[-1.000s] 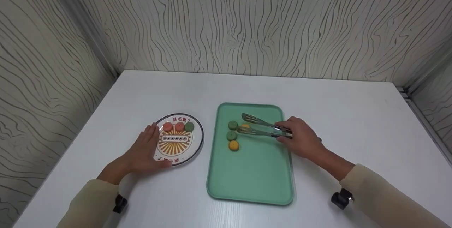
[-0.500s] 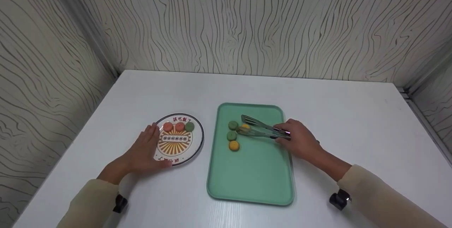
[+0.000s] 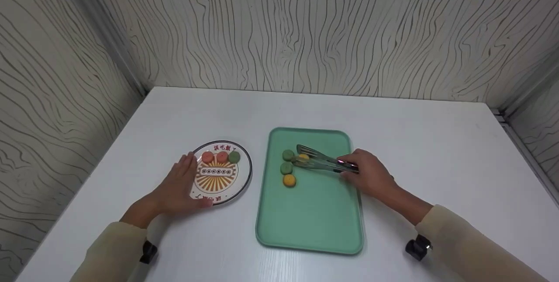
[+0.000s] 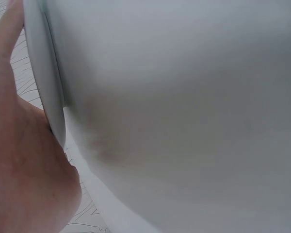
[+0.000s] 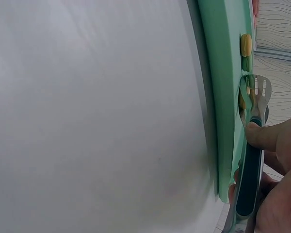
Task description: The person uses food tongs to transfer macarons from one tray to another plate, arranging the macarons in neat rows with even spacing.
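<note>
My right hand (image 3: 369, 173) grips metal tongs (image 5: 250, 179) with dark handle inlays, over the right side of the green tray (image 3: 312, 225). The slotted tong heads lie on either side of a yellow macaron (image 3: 303, 157), partly hidden by the lower arm. Left of it on the tray are two green macarons (image 3: 286, 168) and another yellow macaron (image 3: 289, 180). My left hand (image 3: 174, 188) rests at the left rim of a patterned white plate (image 3: 238, 181), fingers extended and thumb along its near edge. Two pink macarons (image 3: 222, 156) and a green macaron (image 3: 234, 156) sit in a row on the plate.
Plate and tray stand side by side on a white table (image 3: 209, 251), a narrow gap between them. Wood-grain patterned panels (image 3: 305, 33) enclose the table at the back and sides. A dark wrist camera (image 3: 417, 249) hangs below the right sleeve.
The right hand has shifted slightly left and down, and the tong arms have drawn closer together around the yellow macaron. The left hand and the plate have stayed put.
</note>
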